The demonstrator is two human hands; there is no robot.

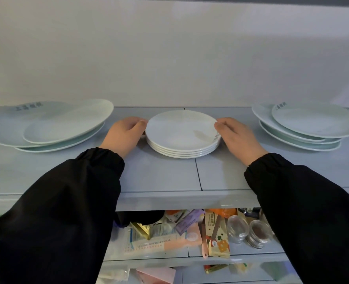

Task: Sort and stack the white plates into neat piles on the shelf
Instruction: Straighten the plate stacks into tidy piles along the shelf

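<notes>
Head view.

1. Shelf (169, 175): a pale grey upper board made of panels, set against a plain light wall (169, 58). Three groups of plates stand on it.

2. Centre stack (181, 134): about five small white plates, aligned rim over rim, at the middle of the shelf and toward its back. The top plate carries a faint coloured mark near its right edge.

3. Left hand (124, 134): placed at the left side of the centre stack. The thumb and fingers are curled against the plate rims and grip the stack. The fingertips below the rim are hidden.

4. Right hand (238, 136): placed at the right side of the centre stack, mirroring the left. Its digits are bent round the rims and grip the stack. Both arms wear black sleeves (67, 201) with gathered cuffs.

5. Left pile (46, 128): larger pale plates, well apart from the centre stack. The plates are offset; the top one lies tilted. One rim shows dark printed characters.

6. Right pile (304, 126): larger pale plates, also offset from one another, with dark characters on the top plate's far rim.

7. Lower shelf (190, 257): holds mixed packets (159, 238) and clear lidded jars (249, 232) lying on their sides.
</notes>
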